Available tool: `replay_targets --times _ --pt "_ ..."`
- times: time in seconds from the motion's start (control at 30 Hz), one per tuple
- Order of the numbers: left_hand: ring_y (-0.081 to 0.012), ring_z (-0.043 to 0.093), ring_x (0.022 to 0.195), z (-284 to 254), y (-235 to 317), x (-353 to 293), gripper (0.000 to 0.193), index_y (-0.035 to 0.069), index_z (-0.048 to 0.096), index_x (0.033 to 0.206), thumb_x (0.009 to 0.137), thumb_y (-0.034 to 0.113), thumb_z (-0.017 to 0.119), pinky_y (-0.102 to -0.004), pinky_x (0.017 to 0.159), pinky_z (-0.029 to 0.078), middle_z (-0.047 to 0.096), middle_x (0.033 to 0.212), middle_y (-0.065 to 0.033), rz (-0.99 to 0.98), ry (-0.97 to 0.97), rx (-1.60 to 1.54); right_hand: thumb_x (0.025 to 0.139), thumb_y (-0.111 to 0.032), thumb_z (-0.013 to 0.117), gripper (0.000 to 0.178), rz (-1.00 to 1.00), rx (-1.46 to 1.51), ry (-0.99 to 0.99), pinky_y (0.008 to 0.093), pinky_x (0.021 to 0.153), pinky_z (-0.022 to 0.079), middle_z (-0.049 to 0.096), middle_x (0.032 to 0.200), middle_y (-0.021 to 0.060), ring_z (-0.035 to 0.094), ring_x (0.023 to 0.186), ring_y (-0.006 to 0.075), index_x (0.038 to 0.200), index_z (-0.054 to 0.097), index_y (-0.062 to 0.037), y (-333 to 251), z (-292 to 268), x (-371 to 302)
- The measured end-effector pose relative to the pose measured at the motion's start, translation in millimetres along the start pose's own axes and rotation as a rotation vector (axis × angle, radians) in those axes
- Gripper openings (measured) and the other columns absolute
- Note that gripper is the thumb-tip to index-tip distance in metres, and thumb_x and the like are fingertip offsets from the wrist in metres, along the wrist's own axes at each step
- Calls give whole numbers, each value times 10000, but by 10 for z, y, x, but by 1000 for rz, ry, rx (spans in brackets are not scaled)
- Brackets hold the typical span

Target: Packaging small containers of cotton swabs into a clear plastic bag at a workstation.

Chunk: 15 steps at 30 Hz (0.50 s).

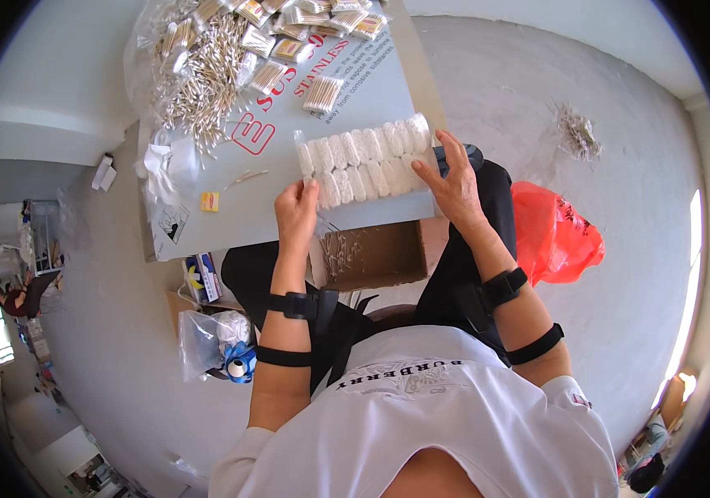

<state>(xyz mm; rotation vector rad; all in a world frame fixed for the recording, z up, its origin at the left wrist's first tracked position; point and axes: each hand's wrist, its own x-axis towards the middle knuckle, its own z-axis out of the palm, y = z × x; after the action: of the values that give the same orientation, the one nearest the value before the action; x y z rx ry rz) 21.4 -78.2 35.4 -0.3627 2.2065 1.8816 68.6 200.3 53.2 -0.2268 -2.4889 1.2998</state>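
Observation:
A clear plastic pack of white-tipped cotton swab bundles (363,158), set in two rows, is held level over the table's near edge. My left hand (295,212) is closed on its lower left corner, thumb uppermost. At the opposite end my right hand (457,187) grips the pack's right edge between thumb and fingers. Beyond it, a small pack of swabs (322,94) lies on the table. Loose cotton swabs (209,83) are heaped at the far left, beside several more small packs (291,51). A small yellow label card (210,202) rests near the left side.
Under the table's (243,228) near edge, an open cardboard box (384,257) between my legs contains some loose swabs. A red plastic bag (550,236) is on the floor at right. Scattered swabs (575,133) lie farther off. Clear bags (201,344) stand at lower left.

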Motion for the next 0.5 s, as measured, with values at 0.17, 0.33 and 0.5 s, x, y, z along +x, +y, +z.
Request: replay_targets --times 0.17,0.33,0.5 --pt "-349 307 1476 288 467 -74 615 39 392 1502 1019 394 530 -492 1198 246 347 1573 -222 781 62 894 915 -309 700 653 -170 -317 -21 478 1170 303 426 1520 185 388 1422 342 1445 450 -20 -153 -31 103" --pt "-312 208 1530 544 537 56 731 115 306 1572 991 509 515 -533 1231 153 249 1645 -155 822 -162 1210 967 -319 600 572 -429 -581 -144 524 1228 140 408 1560 102 301 1488 277 1482 444 -126 -394 243 306" --pt "-300 217 1528 531 616 -98 894 61 286 1572 908 568 607 -530 1233 158 261 1632 -182 809 -311 1221 990 -329 543 583 -395 -598 -339 555 1221 121 394 1575 75 308 1484 273 1525 390 -153 -394 249 188"
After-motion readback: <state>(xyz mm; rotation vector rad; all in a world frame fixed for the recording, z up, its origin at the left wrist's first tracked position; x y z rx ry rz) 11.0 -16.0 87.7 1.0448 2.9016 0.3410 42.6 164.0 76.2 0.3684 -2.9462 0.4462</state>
